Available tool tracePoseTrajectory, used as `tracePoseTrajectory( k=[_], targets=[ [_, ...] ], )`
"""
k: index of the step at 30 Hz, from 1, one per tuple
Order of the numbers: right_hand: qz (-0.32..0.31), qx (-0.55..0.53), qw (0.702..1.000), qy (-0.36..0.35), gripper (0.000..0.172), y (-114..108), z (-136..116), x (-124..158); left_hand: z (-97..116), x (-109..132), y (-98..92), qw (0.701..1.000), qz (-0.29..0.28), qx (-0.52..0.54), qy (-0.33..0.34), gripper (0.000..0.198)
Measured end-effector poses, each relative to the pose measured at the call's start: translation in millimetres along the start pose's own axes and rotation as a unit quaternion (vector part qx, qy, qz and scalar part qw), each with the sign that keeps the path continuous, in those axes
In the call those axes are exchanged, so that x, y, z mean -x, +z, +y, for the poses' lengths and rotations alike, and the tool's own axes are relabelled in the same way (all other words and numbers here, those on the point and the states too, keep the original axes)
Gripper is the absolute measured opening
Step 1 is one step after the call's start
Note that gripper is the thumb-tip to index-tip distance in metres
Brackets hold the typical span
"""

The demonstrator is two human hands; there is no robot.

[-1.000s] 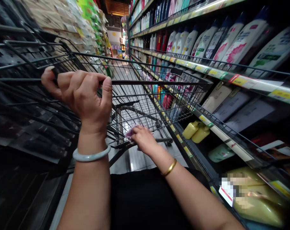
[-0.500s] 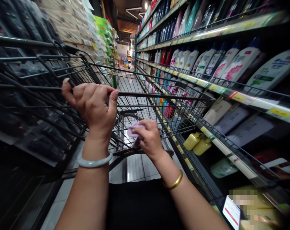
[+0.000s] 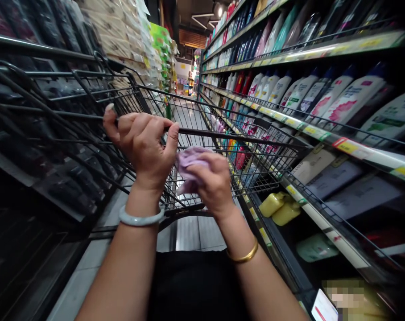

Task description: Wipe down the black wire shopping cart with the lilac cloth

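My left hand (image 3: 140, 142) is wrapped round the top rim of a black wire shopping cart (image 3: 242, 147) in front of me. A pale green bangle sits on that wrist. My right hand (image 3: 214, 185) is closed on a crumpled lilac cloth (image 3: 189, 162), held just under the cart's rim beside my left hand. A gold bangle is on the right wrist. The cloth touches the cart's near wire wall.
Shelves (image 3: 323, 133) on the right hold rows of white, pink and blue bottles, with yellow bottles (image 3: 278, 207) lower down. Dark packaged goods (image 3: 38, 133) fill racks on the left. The tiled aisle (image 3: 189, 116) runs ahead between them.
My right hand has risen with the lilac cloth from low behind the cart up to just below the rim. My left hand has kept its grip on the rim.
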State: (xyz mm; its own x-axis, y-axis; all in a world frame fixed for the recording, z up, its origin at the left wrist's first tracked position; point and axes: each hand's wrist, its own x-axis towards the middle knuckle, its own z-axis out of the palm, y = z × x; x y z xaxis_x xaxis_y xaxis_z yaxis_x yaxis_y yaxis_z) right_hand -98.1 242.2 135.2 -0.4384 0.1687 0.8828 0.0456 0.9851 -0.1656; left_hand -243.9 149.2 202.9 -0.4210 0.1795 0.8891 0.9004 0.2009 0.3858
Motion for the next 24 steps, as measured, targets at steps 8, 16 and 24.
tracePoseTrajectory(
  k=[8,16,24],
  targets=[
    [0.101,0.035,0.988,0.112,0.037,4.9,5.1,4.6,-3.9,-1.2,-0.7,1.0,0.02,0.005,-0.008,0.032],
    [0.166,0.061,0.979,0.102,0.026,-19.2,13.1,-0.9,-7.1,-1.5,-4.5,0.998,0.061,-0.014,0.004,0.033],
    [-0.025,0.063,0.998,0.008,0.017,-0.4,0.4,23.2,-25.2,-9.1,4.1,0.988,0.124,-0.091,0.034,0.044]
  ],
)
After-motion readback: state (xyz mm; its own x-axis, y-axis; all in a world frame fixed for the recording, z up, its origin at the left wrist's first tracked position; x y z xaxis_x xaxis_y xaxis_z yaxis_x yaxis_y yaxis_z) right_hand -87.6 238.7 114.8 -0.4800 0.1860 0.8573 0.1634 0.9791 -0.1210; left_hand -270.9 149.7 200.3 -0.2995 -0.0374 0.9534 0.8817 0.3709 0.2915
